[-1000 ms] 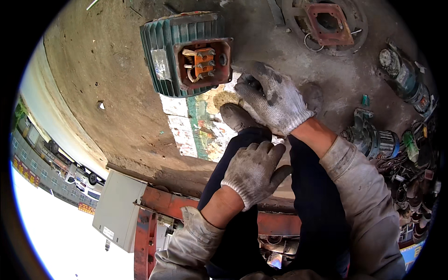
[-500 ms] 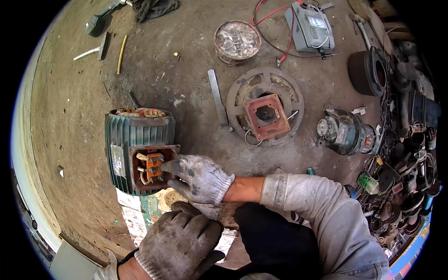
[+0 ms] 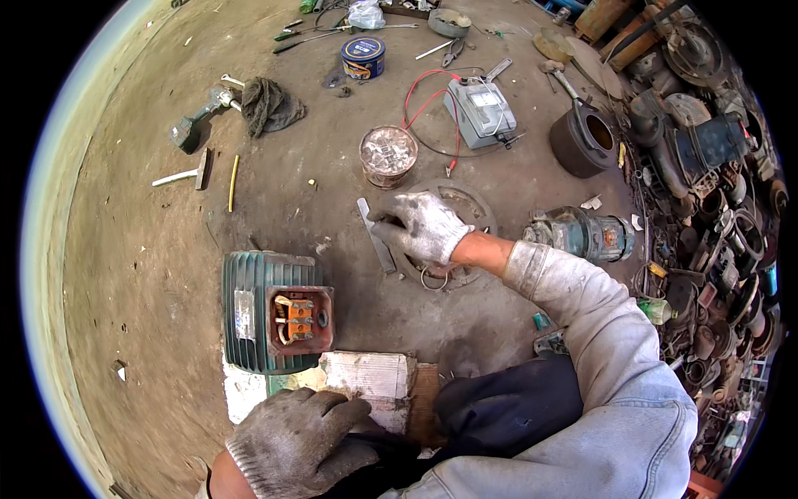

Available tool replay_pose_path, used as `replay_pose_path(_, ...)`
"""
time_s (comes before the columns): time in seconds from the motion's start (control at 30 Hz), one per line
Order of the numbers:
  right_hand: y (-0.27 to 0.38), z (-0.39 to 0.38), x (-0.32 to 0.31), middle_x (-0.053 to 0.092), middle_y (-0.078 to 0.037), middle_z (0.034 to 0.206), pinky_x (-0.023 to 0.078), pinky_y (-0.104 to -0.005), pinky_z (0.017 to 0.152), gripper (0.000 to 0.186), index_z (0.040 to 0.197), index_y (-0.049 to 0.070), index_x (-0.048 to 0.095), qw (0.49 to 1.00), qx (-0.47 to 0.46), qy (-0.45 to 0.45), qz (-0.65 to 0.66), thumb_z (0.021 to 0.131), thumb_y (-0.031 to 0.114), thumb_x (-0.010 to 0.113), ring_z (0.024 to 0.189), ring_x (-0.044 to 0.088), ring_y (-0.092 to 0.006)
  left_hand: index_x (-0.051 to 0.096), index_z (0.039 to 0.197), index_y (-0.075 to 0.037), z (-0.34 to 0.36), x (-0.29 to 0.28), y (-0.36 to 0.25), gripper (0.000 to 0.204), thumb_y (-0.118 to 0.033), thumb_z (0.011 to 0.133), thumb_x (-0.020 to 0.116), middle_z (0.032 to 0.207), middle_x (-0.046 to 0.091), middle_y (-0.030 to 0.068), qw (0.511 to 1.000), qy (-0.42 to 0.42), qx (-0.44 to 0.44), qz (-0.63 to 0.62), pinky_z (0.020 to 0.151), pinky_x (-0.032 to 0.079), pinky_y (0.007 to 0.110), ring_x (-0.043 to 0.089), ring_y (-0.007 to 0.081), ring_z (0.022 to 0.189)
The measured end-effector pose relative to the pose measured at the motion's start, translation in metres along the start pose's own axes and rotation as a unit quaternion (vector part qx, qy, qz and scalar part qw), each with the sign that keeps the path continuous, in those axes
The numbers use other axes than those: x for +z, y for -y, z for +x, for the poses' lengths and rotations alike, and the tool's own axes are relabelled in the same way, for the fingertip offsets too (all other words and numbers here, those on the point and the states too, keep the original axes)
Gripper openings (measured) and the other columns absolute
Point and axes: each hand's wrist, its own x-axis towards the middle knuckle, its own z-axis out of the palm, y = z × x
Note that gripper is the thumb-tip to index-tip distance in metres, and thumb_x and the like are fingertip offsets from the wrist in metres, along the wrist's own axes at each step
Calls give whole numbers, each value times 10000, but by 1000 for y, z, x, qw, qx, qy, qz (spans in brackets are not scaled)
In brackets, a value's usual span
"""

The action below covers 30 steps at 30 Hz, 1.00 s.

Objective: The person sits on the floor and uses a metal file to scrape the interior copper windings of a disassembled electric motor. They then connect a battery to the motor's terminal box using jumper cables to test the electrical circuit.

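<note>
My right hand, in a dirty white knit glove, reaches out over a flat metal strip and a round metal ring. Its thumb and fingers are apart, and I see nothing held. The hand and wrist hide most of the reddish square frame on the ring; a wire loop shows below. Lower left, my left hand, gloved too, rests on my leg with loosely spread fingers, empty. Beyond it stands a green finned motor housing, its terminal box uncovered around an orange terminal block.
Ahead are a rusty-topped tin, a grey meter with red lead and a blue tin. A hammer and a dark cloth lie left. To the right are a small motor, a black cylinder and heaped scrap parts.
My right hand has left the terminal block and moved forward and right to the metal strip and ring. My left hand stays low over my leg. The view has shifted, showing more floor ahead.
</note>
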Motion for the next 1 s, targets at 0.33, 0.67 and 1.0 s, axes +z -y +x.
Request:
replay_pose_path(0.33,-158,-16,-51,762,-189,1118,552,-410,905,425,1183,29,737,928,313,-201,20,901,347,718,1024,730,-334,684,1209,-29,6,-1,4,545,-345,800,856,987,723,169,999,30,-24,-11,790,552,456,717,367,910)
replay_pose_path(0.67,-177,-30,-44,669,-202,1308,498,-458,1041,506,1320,111,687,947,154,6,-280,944,448,655,1227,622,-390,675,1224,-18,43,-2,5,558,-338,802,850,1062,721,181,998,35,-20,-38,852,552,464,705,377,988)
replay_pose_path(1.0,-181,-31,-33,714,-183,1243,508,-460,1031,446,1247,87,736,953,197,-61,-220,947,409,659,1186,652,-383,677,1246,-39,39,-12,8,546,-365,835,826,1044,727,162,995,76,-40,-40,844,559,447,714,359,962)
